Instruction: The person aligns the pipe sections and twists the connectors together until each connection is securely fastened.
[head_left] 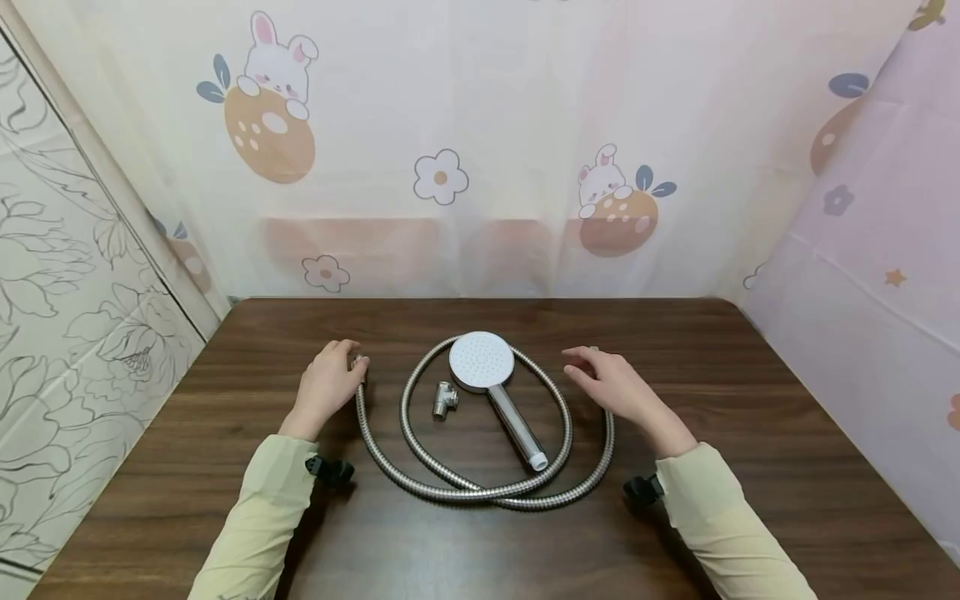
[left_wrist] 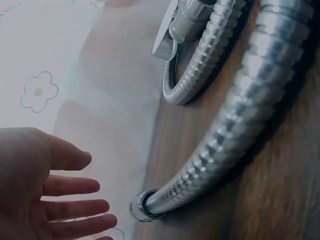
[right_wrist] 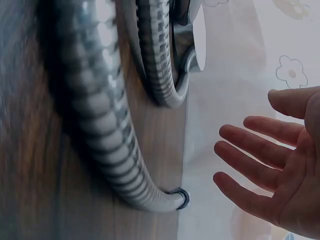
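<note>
The shower head (head_left: 483,364) lies spray face up on the bench (head_left: 465,567), the metal hose (head_left: 461,496) looped around it and the small metal fitting (head_left: 444,401) just to its left. Left of the shower head, the left hand (head_left: 325,386) is near one hose end; right of it, the right hand (head_left: 618,386) is near the other, both with fingers loose and apart

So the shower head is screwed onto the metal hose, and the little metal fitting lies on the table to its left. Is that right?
No: the shower head is not screwed onto the metal hose. The head view shows the handle's white end bare and the hose's ends near the left hand and right hand. The metal fitting does lie on the table to the shower head's left.
</note>
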